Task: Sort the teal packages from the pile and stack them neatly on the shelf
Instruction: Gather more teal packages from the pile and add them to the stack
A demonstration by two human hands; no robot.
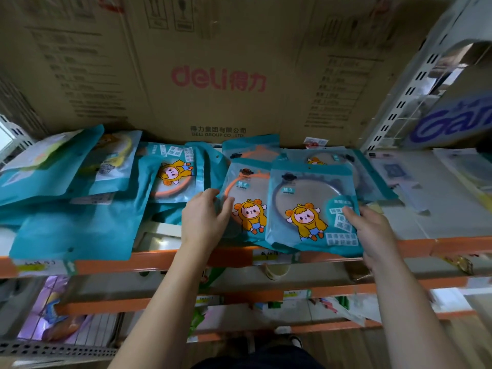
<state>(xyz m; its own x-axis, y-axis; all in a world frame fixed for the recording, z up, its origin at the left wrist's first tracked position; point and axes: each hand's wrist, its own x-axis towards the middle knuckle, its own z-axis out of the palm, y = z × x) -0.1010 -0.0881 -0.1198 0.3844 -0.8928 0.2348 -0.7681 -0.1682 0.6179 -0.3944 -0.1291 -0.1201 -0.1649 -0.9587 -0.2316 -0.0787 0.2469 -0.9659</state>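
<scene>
Several teal mirror packages lie on the orange-edged shelf (149, 262). A loose pile of teal packages (72, 209) covers the left half. At the centre, a package with a grey-rimmed mirror (308, 206) lies on top of a package with an orange-rimmed mirror (247, 198). My right hand (372, 230) pinches the grey-rimmed package at its right edge, thumb on top. My left hand (205, 219) grips the left edge of the orange-rimmed package. More teal packages (253, 149) lie behind these two.
A large brown cardboard box (218, 75) stands at the back of the shelf. White and pale packets (415, 187) cover the shelf's right part. A perforated white upright (407, 97) rises at the right. Lower shelves (239, 296) with mixed goods are beneath.
</scene>
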